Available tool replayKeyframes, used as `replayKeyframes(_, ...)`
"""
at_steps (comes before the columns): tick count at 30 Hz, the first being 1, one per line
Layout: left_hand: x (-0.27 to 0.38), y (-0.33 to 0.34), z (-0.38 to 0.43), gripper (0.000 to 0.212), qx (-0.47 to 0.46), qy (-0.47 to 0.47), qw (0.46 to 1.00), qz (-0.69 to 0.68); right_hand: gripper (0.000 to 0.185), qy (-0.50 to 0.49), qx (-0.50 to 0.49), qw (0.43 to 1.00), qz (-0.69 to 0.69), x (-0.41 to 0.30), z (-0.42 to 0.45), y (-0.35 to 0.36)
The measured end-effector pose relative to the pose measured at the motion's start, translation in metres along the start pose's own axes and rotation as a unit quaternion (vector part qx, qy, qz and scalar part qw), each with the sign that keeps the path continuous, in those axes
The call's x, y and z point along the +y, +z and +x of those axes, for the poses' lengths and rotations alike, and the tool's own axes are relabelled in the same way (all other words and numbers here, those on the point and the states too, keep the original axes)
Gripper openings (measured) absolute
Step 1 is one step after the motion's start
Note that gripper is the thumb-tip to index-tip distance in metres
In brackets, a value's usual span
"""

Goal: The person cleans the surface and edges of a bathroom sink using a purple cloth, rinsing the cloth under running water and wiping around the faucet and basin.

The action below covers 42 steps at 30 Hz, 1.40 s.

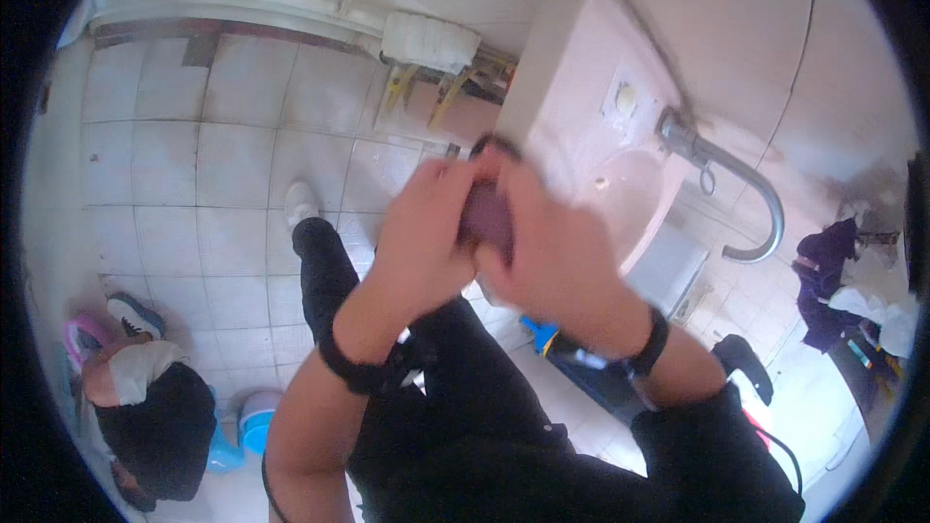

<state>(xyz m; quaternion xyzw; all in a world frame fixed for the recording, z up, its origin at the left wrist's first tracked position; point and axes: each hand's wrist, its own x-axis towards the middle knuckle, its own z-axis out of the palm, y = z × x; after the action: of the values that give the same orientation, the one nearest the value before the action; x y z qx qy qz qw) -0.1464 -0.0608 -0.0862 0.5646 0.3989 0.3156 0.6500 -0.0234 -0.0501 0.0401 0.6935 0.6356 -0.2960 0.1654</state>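
Both of my hands are raised in front of my body, close to the near edge of a pale pink washbasin (559, 98). Between them is a dark purplish item (488, 221), blurred and mostly covered by fingers; its exact kind cannot be told. My left hand (425, 232) wraps it from the left, while my right hand (559, 250) grips it from the other side. A dark part of it appears to stick out beyond the fingertips. To the right of the basin bowl, a curved metal faucet (759, 189) arches outward.
White floor tiles (236, 163) stretch to the left. Another person (156, 421) is bent low there, beside a blue basin (256, 430). A white cloth (429, 40) hangs on a low pipe. Dark purple fabric (825, 283) lies at far right, and a blue-handled object (539, 334) is below my right hand.
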Motion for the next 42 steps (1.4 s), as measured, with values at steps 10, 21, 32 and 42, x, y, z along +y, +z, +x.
replayKeyframes(10, -0.017, -0.009, 0.069, 0.054, 0.020, 0.123, 0.992, 0.021, 0.045, -0.022, 0.089, 0.978, -0.185, 0.009, 0.056, -0.031)
replayKeyframes(21, -0.028, 0.003, 0.092, 0.045, 0.017, 0.120, 0.986, -0.111, 0.035, -0.345, 0.192, 0.915, 0.078, 0.048, 0.079, -0.016)
replayKeyframes(32, -0.050, 0.054, -0.076, 0.050, 0.172, 0.039, 0.974, -0.139, 0.052, -0.312, 0.133, 0.935, -0.105, 0.019, -0.028, 0.062)
replayKeyframes(42, -0.049, 0.174, -0.161, 0.051, 0.311, 0.013, 0.931, -0.192, 0.055, -0.395, 0.081, 0.901, -0.163, 0.073, -0.110, 0.113)
